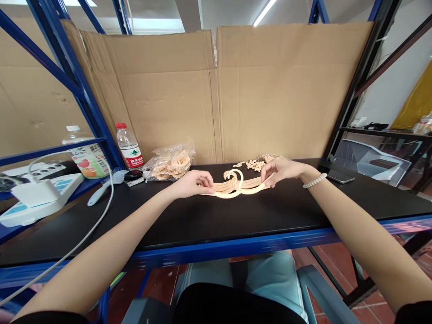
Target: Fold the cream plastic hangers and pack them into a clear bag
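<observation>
A beige clothes hanger [227, 195] with a curved hook lies level just above the black tabletop. My left hand [195, 183] pinches its left end between thumb and fingers. At the other end, my right hand [278, 172] grips the hanger's right arm, fingers closed on it. Right behind it is a stack of similar beige hangers [222, 186], partly hidden by the front hanger and my hands. Farther back lies a small heap of beige curved pieces [254, 165], close to my right hand.
At the back left are a clear bag of beige pieces [170, 164], a red-capped water bottle [130, 148] and a brush [106, 186]. A white cable [97, 222] crosses the left side. A phone [340, 177] lies at right. Cardboard [162, 99] stands behind.
</observation>
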